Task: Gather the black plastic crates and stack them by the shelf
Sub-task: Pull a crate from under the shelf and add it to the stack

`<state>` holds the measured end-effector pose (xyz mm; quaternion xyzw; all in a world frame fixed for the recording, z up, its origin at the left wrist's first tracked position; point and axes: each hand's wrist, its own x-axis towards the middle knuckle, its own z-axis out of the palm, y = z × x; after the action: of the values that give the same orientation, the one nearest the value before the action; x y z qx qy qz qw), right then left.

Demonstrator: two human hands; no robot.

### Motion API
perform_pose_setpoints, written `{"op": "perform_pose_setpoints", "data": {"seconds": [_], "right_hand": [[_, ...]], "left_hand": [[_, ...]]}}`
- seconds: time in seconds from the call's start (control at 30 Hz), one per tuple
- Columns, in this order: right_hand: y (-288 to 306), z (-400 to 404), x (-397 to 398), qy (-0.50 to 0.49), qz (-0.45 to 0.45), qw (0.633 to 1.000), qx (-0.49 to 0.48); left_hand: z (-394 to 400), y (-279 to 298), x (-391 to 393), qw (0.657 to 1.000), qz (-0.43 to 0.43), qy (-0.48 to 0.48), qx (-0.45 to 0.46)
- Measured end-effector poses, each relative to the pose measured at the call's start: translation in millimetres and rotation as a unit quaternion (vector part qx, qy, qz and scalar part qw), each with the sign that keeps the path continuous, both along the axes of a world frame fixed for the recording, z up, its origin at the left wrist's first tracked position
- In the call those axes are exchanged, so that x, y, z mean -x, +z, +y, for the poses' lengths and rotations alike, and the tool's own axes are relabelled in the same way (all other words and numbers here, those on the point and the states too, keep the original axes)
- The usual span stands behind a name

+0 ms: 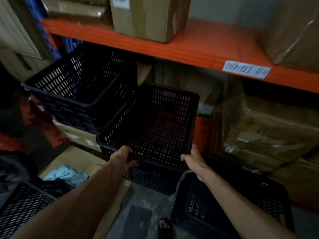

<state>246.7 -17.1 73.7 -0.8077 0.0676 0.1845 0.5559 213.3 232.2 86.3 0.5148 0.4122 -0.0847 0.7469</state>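
- Left hand (pixel 123 158) is closed over the near rim of the held crate (pixel 151 128), fingers hooked inside at the near-left corner.
- Right hand (pixel 194 162) is closed on the same crate at the near-right corner, thumb up along the corner edge.
- Held crate is empty, upright, tipped slightly away from the person, in front of the orange shelf (pixel 198 47); whether it already rests on something below is hard to tell.
- A crate stack (pixel 81 83) sits to the left by the shelf, top crate nested in the ones under it, resting on a flat carton (pixel 77 133).
- More crates to gather: one low right (pixel 229 195), beside the right forearm, and one bottom left (pixel 22 209).
- Step in hand, as I judge it: carrying or setting this crate onto a pile by the shelf.
- To do it well: keep both grips even so the crate stays level, square its corners over the crate beneath, lower straight down so it nests and doesn't jam on a rim.
- Free the fingers hooked inside before it seats fully, or they get pinched.
- Watch the shelf beam above the stack and the foot (pixel 165 225) on the floor near the low right crate.
- Dim light, some blur; fine detail uncertain.
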Motion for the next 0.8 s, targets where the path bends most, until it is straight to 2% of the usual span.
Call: {"op": "perform_pose_setpoints", "data": {"seconds": [0.2,0.23,0.3,0.37,0.5,0.57,0.63,0.8], "right_hand": [[80.2,-18.7,76.2,0.04,0.031,0.999,-0.011],[92.4,-25.4,82.8,0.022,0.041,0.999,-0.025],[111.9,-41.4,91.3,-0.079,0.075,0.988,-0.113],[131.6,-63.5,101.9,-0.168,0.079,0.962,-0.202],[156.4,-107.4,123.5,-0.311,0.045,0.916,-0.25],[158.5,-129.6,137.3,-0.373,0.081,0.882,-0.276],[150.9,-157.7,156.8,-0.427,0.097,0.866,-0.243],[128.5,-230.8,184.4,-0.444,0.078,0.885,-0.117]], "left_hand": [[4.9,89.9,77.3,0.999,-0.05,0.021,0.008],[8.0,99.3,87.4,0.998,-0.056,0.018,0.002],[16.5,114.8,104.5,0.998,-0.065,-0.001,-0.005],[20.7,130.2,124.2,0.997,-0.074,-0.027,-0.021],[16.9,157.8,149.0,0.993,-0.068,-0.062,-0.078],[6.9,167.0,154.7,0.987,-0.05,-0.102,-0.113],[-11.5,170.7,159.5,0.981,-0.032,-0.141,-0.131],[-50.6,147.9,157.3,0.982,-0.039,-0.139,-0.125]]}}
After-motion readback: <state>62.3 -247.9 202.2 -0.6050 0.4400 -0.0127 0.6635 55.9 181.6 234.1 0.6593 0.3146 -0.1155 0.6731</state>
